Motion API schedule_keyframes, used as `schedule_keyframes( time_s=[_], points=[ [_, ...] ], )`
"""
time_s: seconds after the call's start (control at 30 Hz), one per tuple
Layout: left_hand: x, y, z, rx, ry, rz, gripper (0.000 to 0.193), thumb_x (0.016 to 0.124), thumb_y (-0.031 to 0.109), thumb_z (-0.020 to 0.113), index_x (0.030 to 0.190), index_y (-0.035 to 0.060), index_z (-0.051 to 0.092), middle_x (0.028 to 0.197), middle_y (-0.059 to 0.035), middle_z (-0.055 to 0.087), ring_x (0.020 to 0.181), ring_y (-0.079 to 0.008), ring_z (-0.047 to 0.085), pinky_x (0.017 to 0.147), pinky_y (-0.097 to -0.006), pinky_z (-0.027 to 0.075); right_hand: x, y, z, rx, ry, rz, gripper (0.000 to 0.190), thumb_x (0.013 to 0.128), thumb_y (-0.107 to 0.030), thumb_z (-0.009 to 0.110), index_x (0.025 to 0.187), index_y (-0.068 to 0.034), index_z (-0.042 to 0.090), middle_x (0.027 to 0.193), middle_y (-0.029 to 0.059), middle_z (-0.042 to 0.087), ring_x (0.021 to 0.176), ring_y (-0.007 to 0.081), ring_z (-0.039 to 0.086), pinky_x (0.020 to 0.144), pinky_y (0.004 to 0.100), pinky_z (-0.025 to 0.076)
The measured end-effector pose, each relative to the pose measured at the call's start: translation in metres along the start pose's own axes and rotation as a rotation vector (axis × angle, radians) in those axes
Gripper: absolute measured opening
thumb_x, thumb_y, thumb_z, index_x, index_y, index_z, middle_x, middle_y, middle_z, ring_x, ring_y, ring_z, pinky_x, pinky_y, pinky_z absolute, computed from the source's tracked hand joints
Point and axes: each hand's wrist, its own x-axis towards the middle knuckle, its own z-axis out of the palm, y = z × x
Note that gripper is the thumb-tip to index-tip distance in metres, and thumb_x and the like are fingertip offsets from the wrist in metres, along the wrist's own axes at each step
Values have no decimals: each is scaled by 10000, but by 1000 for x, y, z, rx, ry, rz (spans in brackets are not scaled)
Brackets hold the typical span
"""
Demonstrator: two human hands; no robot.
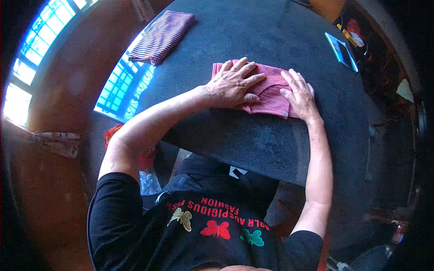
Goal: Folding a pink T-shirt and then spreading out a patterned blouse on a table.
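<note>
A pink striped garment [271, 98], folded into a flat rectangle, lies on the dark tabletop [217, 135] in front of me. My left hand [234, 83] rests palm down across its left half, fingers spread. On the right end of the cloth lies my right hand [300, 96], its thumb apart from the fingers. A curved seam or neckline shows between the two hands, and a small pale tag sits at the near edge. Part of the cloth is hidden beneath both hands; neither hand grips it.
Toward the far left lies a folded dark-and-pink striped cloth [162, 37], beside a glossy patch of table reflecting a window. A phone [344, 54] rests on a light-blue flat item [334, 44] near the right edge. Below the table's left side hangs a clear plastic bag [149, 183].
</note>
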Motion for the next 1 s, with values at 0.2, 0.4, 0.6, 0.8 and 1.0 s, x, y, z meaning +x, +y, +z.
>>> schedule_keyframes(
  time_s=[0.2, 0.4, 0.6, 0.8, 1.0],
  points=[
    [-30, 22, -24, -48, 31, 131, 785, 774, 498, 676, 1434, 189, 383, 1422, -188, 362, 1351, -388, 316, 1042, -570, 300, -7, 20, -10, 190, 57, -27, 582, 894, -368, 610, 1384, -99, 448, 1419, 182, 430, 1322, 345, 406, 1100, 427, 332],
    [-20, 20, -26, -74, 11, 133, 552, 778, 303, 710, 1268, 120, 534, 1255, -132, 532, 1174, -309, 529, 907, -470, 460, -16, 22, -23, 234, 7, 14, 484, 836, -265, 679, 1247, -48, 541, 1407, 188, 442, 1316, 334, 423, 1096, 420, 353],
    [-1, 22, -46, -88, -159, -86, 223, 901, 297, 603, 972, 86, 597, 961, -128, 651, 853, -309, 664, 701, -409, 538, -21, 16, -32, 242, 37, 10, 383, 796, -169, 689, 1148, -46, 599, 1355, 167, 492, 1274, 322, 469, 1080, 398, 377],
    [12, 2, -44, -235, -25, -208, 255, 912, 288, 586, 995, 49, 610, 842, -212, 661, 802, -367, 668, 689, -456, 530, -14, 3, -39, 177, 69, -241, 206, 714, -56, 655, 907, -10, 600, 996, 115, 589, 998, 314, 565, 912, 408, 450],
    [9, -6, -44, -603, -55, -396, 311, 911, 310, 598, 1077, 48, 607, 828, -191, 664, 774, -346, 674, 700, -409, 545, -22, -10, -53, 232, -43, -178, 241, 707, -66, 632, 943, -20, 616, 1023, 118, 566, 1023, 306, 558, 933, 404, 442]
  ],
)
